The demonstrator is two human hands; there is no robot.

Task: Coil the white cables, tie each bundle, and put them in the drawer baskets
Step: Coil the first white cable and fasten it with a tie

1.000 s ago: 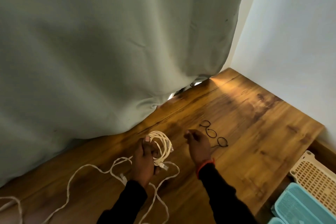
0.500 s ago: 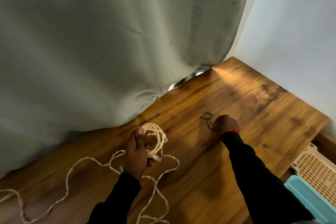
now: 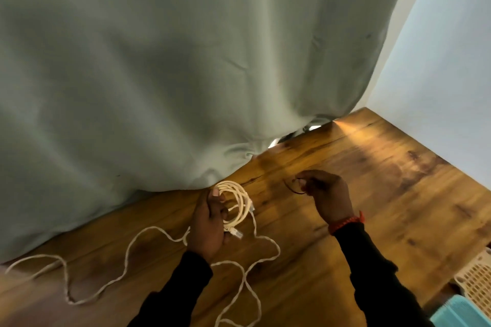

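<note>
My left hand (image 3: 208, 223) is shut on a coiled white cable (image 3: 239, 200), held just above the wooden table (image 3: 372, 207); a plug end pokes out below my fingers. To the right, my right hand (image 3: 329, 194) pinches a thin dark tie (image 3: 293, 184) lifted off the table. More loose white cable (image 3: 148, 255) snakes across the table to the left and towards me.
A grey-green curtain (image 3: 186, 61) hangs over the table's far edge. A pale wall (image 3: 438, 74) stands to the right. A cream perforated basket (image 3: 475, 281) and a teal basket (image 3: 462, 313) sit below the table's right corner.
My right hand reached out to the dark ties on the table, picked one up and drew it back towards the coil. My left hand kept hold of the coil.
</note>
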